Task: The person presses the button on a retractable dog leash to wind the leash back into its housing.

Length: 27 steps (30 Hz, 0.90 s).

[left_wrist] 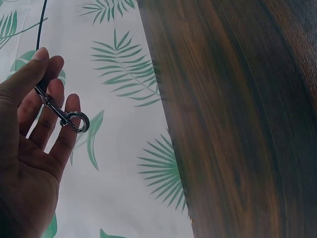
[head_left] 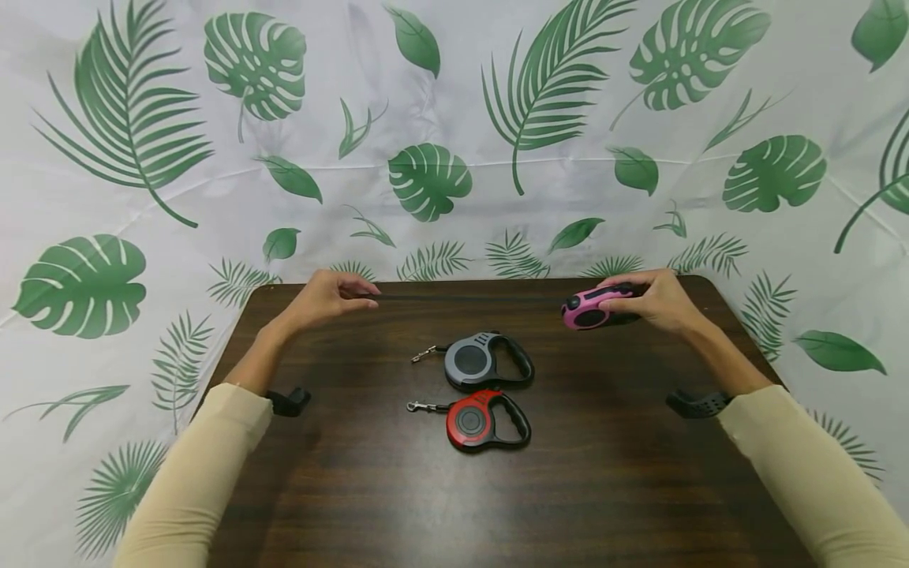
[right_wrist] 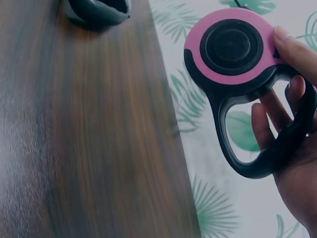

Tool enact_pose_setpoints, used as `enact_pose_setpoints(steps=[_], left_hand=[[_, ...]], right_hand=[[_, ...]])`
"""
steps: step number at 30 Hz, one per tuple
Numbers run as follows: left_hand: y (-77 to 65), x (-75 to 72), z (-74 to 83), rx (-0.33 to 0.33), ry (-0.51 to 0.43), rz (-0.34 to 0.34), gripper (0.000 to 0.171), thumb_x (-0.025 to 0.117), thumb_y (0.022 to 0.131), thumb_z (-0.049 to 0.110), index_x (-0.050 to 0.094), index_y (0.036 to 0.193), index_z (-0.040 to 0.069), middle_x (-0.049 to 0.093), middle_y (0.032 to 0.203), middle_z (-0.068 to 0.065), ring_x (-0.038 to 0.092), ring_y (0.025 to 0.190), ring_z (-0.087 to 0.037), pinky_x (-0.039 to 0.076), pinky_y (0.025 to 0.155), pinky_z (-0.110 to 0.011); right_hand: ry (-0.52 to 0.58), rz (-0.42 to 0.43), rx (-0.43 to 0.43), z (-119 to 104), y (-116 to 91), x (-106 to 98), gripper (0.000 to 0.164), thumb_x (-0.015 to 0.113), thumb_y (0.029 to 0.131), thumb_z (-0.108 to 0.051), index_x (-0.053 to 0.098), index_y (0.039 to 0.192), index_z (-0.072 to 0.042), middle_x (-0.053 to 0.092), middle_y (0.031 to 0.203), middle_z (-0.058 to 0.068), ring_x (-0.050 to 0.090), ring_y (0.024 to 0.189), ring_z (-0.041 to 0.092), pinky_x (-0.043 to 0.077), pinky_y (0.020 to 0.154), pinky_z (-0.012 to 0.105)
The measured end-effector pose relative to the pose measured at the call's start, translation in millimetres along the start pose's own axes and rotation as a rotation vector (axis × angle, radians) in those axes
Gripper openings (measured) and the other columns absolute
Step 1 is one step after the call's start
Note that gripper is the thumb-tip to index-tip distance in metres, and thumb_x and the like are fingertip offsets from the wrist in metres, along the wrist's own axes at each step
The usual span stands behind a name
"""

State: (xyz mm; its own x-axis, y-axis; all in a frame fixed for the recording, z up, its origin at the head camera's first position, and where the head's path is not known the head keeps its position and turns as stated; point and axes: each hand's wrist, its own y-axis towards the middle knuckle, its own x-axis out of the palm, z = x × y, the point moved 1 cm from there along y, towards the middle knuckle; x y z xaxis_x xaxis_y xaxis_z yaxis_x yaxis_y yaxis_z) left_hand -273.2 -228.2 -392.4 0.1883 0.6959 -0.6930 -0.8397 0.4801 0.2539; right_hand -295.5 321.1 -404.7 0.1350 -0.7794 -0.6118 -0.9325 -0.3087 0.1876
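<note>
My right hand [head_left: 655,300] grips the black loop handle of a pink and black retractable dog leash [right_wrist: 232,45], its thumb on the pink casing. A thin dark cord [head_left: 461,297] stretches from that leash across to my left hand [head_left: 332,298]. Thumb and forefinger of the left hand pinch the cord's end, and a metal snap hook [left_wrist: 67,116] lies against the other fingers in the left wrist view. Between the hands, nearer to me, a grey retractable leash [head_left: 470,360] and a red one [head_left: 469,421] lie on the table.
The dark wooden table [head_left: 341,489] has its far edge against a white curtain [head_left: 454,95] printed with green leaves. Both resting leashes have their metal hooks pointing left. A black band [head_left: 289,402] is on the left wrist and another [head_left: 697,404] on the right.
</note>
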Motion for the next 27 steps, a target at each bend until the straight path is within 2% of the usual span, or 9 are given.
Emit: enact_pose_setpoints(steps=[5, 11, 17, 22, 27], left_hand=[[2.3, 5.1, -5.1, -0.007, -0.003, -0.005, 0.016, 0.078, 0.084, 0.013, 0.074, 0.099, 0.009, 0.075, 0.089, -0.005, 0.071, 0.08, -0.024, 0.053, 0.066, -0.022], [7.2, 11.6, -5.0, 0.02, 0.002, -0.009, 0.014, 0.078, 0.084, 0.015, 0.074, 0.097, 0.014, 0.075, 0.087, 0.001, 0.071, 0.077, -0.017, 0.052, 0.062, -0.024], [11.9, 19.5, 2.6, 0.059, 0.006, -0.019, 0.014, 0.079, 0.083, 0.014, 0.073, 0.096, 0.013, 0.074, 0.086, 0.002, 0.07, 0.076, -0.015, 0.052, 0.063, -0.026], [15.5, 25.5, 8.8, 0.082, 0.01, -0.02, 0.015, 0.079, 0.083, 0.016, 0.073, 0.097, 0.012, 0.074, 0.085, 0.004, 0.069, 0.075, -0.013, 0.053, 0.064, -0.026], [18.3, 30.7, 13.7, 0.102, 0.004, -0.012, 0.016, 0.079, 0.083, 0.014, 0.073, 0.097, 0.007, 0.074, 0.085, 0.003, 0.07, 0.073, -0.02, 0.051, 0.061, -0.025]], right_hand=[[0.02, -0.005, -0.032, -1.8, 3.0, 7.6, 0.031, 0.086, 0.076, -0.024, 0.076, 0.105, -0.016, 0.073, 0.094, 0.004, 0.063, 0.074, 0.018, 0.055, 0.058, 0.03], [0.057, -0.024, -0.028, -8.2, 6.0, 17.9, 0.032, 0.085, 0.076, -0.024, 0.076, 0.106, -0.015, 0.073, 0.092, 0.008, 0.065, 0.07, 0.019, 0.056, 0.057, 0.035], [0.06, -0.041, -0.006, -19.3, 10.2, 29.3, 0.033, 0.085, 0.076, -0.021, 0.076, 0.107, -0.013, 0.073, 0.094, 0.007, 0.064, 0.073, 0.018, 0.055, 0.058, 0.033], [0.064, -0.073, -0.032, -42.1, 8.3, 36.8, 0.032, 0.085, 0.077, -0.019, 0.076, 0.107, -0.01, 0.073, 0.09, 0.006, 0.061, 0.068, 0.017, 0.052, 0.054, 0.035], [0.093, -0.098, -0.042, -60.1, 6.8, 43.9, 0.031, 0.085, 0.078, -0.019, 0.076, 0.105, -0.009, 0.074, 0.086, 0.004, 0.062, 0.064, 0.018, 0.053, 0.053, 0.037]])
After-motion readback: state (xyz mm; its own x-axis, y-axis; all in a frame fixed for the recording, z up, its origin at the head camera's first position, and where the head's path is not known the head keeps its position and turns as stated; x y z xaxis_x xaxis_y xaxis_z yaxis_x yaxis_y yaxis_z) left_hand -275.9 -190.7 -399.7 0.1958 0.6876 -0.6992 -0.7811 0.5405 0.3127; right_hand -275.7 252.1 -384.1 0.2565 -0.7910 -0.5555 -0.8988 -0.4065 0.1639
